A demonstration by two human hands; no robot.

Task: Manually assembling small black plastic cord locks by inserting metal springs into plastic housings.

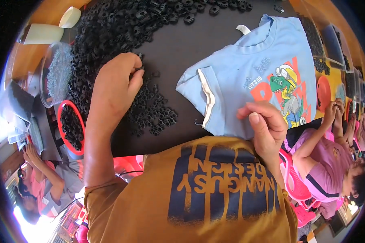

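Observation:
My left hand is closed in a pinch at the right side of a big heap of small black plastic parts. A black part seems to show at its fingertips, mostly hidden. Below those fingers lies a looser group of smaller black pieces on the dark table. My right hand is over the lower part of a light blue T-shirt spread on the table, its thumb and fingers curled together. Anything between them is too small to make out. Little clusters of tiny pale pieces rest on the shirt.
Left of the heap stand a clear tub of tiny pale blue pieces and a red basket with black parts. Other people sit on both sides, working with their hands. A red bowl stands beyond the shirt.

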